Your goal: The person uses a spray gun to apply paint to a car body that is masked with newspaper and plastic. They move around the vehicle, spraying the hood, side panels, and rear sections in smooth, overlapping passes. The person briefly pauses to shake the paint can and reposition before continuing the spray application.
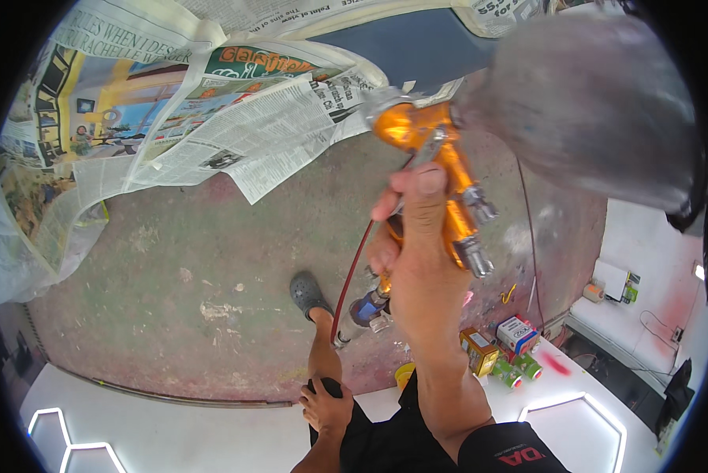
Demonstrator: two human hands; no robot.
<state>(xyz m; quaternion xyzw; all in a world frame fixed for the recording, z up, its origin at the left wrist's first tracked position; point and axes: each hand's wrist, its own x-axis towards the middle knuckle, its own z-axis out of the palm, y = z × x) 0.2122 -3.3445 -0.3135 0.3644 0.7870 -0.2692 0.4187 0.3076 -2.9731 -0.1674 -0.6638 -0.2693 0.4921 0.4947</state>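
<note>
My right hand (417, 244) grips an orange spray gun (437, 158) held up in front of me, with its large grey translucent cup (583, 102) close to the camera at the upper right. A red air hose (350, 276) runs down from the gun's base. The gun's nozzle points toward a dark blue panel (405, 43) masked all around with newspaper (212, 102). My left hand (328, 406) rests on my left knee, fingers spread, holding nothing.
My foot in a grey clog (307, 293) stands on the stained concrete floor (180, 276). Small paint tins and boxes (504, 351) sit by the wall at lower right. White surfaces with lit hexagon outlines (575, 410) border the floor.
</note>
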